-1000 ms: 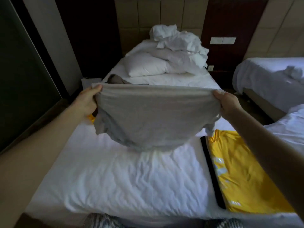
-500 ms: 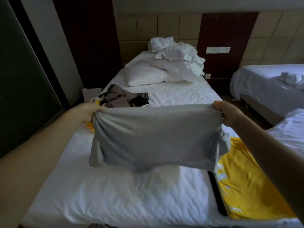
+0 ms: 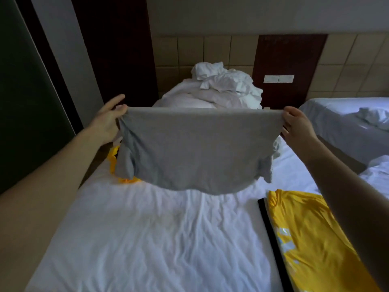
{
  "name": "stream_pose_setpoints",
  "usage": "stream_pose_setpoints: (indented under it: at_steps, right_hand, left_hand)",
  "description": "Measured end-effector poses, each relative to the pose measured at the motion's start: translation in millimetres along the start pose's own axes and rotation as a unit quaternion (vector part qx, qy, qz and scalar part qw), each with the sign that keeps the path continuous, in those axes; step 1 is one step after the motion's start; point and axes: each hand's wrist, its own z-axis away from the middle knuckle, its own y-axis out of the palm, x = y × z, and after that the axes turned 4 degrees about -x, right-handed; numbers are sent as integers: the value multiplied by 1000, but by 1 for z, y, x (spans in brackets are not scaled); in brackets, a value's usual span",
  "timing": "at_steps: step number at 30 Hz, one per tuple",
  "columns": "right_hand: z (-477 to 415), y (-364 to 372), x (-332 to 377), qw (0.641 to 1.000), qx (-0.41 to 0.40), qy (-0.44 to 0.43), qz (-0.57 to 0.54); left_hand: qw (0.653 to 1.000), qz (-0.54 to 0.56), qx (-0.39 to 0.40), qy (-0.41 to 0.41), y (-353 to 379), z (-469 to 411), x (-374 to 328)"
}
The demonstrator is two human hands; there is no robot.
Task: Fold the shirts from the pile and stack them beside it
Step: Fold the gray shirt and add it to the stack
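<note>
White bed [image 3: 147, 239]: fills the lower frame. Grey shirt [image 3: 195, 148]: held in the air at centre frame above the sheet, top edge stretched taut and level. Folded yellow shirt [image 3: 305, 239]: laid flat at lower right. Left hand [image 3: 107, 123]: pinched on the shirt's upper left corner. Right hand [image 3: 296, 127]: fingers curled tight on the upper right corner.

Both bare arms stretched forward, left hand [image 3: 106, 123] pinching one top corner of the grey shirt [image 3: 195, 150] (one finger sticking out straight), right hand [image 3: 297, 128] curled round the other corner, hands level, well apart
</note>
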Motion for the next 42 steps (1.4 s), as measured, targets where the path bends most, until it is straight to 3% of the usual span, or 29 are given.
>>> stream_pose_setpoints:
  at_steps: [5,8,13,16,21,25,29,33,37,39,42]
  right_hand:
    - [65,-34,-41,996,21,-14,82]
    - [119,-67,-105,989,11,59,136]
    - [193,-130,-222,942,8,229,245]
    - [220,-157,-263,929,18,251,271]
    - [230,-153,-257,939,13,167,301]
    - [224,-159,-249,947,-18,166,275]
    - [235,-158,-267,910,35,243,333]
    - [234,-154,-265,902,52,226,365]
    - [225,-162,-272,846,3,275,457]
    - [223,-158,-271,809,23,297,506]
    - [208,-143,-262,769,76,196,603]
  left_hand:
    - [996,-80,13,-31,-31,41,53]
    - [983,-118,0,-144,-50,91,128]
    - [937,-154,-20,-312,-94,179,242]
    - [924,-113,-37,-364,-104,217,281]
    - [945,-36,-109,-307,-98,228,291]
    - [940,-6,-179,-292,-115,224,288]
    - [922,-107,-132,-349,-125,233,300]
    - [931,-128,-68,-336,-120,223,296]
    - [913,-186,-80,-354,-133,217,299]
    - [890,-240,-46,-384,-139,214,299]
    - [884,-264,-3,-386,-134,198,293]
